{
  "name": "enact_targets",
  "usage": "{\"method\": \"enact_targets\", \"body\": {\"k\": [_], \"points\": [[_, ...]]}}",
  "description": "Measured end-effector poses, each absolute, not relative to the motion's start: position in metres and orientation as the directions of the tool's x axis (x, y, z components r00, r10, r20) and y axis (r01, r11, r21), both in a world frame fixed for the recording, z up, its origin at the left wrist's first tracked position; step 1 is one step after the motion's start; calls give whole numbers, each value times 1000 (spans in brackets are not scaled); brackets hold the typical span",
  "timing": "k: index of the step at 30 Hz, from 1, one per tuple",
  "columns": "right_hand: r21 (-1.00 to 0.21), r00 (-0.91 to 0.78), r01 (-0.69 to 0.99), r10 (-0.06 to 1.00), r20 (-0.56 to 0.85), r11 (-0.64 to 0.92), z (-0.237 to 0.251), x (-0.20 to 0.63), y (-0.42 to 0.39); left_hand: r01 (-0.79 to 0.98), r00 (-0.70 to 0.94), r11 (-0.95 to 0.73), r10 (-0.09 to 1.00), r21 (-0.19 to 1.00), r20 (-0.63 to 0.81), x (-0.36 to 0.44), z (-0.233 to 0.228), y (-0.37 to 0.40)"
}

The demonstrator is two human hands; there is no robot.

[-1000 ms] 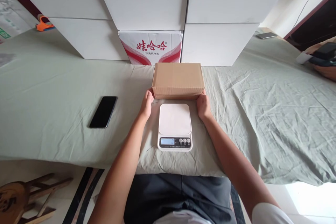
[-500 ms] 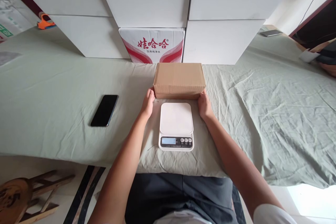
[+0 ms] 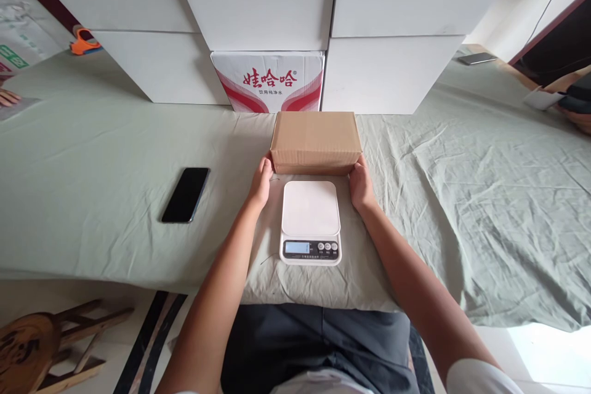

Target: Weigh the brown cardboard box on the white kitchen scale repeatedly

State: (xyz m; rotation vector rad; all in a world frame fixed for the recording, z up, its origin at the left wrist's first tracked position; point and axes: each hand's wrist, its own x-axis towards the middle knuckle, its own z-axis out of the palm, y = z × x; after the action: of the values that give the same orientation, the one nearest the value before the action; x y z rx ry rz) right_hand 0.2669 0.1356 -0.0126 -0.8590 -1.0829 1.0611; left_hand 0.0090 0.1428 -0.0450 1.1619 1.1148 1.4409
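Note:
A closed brown cardboard box [image 3: 316, 135] sits on the cloth-covered table beyond the scale. My left hand [image 3: 262, 181] grips its left end, low at the near corner. At the right end, my right hand [image 3: 361, 183] holds the opposite near corner. The outer fingers of both hands are partly hidden by the box. Between my forearms lies a white kitchen scale [image 3: 311, 209] with a bare platform and a lit display; the reading is too small to make out.
A black phone [image 3: 186, 195] lies left of my left arm. White boxes [image 3: 392, 74] and a printed carton [image 3: 268, 81] stand behind. Far left are orange scissors or a similar orange tool [image 3: 84, 42] and another person's hand [image 3: 8, 97]. A wooden stool [image 3: 32, 345] stands below left.
Another person's hand has come into view at the far left edge. My hands and the cardboard box stay in place; the view shifts very slightly.

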Motion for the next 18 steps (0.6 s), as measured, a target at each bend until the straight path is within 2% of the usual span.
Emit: {"method": "enact_targets", "body": {"k": [5, 18], "points": [[-904, 90, -249, 938, 335, 347, -17, 269, 137, -122, -99, -139, 987, 983, 127, 9, -45, 142], [-934, 7, -41, 935, 355, 355, -27, 273, 135, -68, -69, -154, 986, 986, 149, 8, -44, 141]]}}
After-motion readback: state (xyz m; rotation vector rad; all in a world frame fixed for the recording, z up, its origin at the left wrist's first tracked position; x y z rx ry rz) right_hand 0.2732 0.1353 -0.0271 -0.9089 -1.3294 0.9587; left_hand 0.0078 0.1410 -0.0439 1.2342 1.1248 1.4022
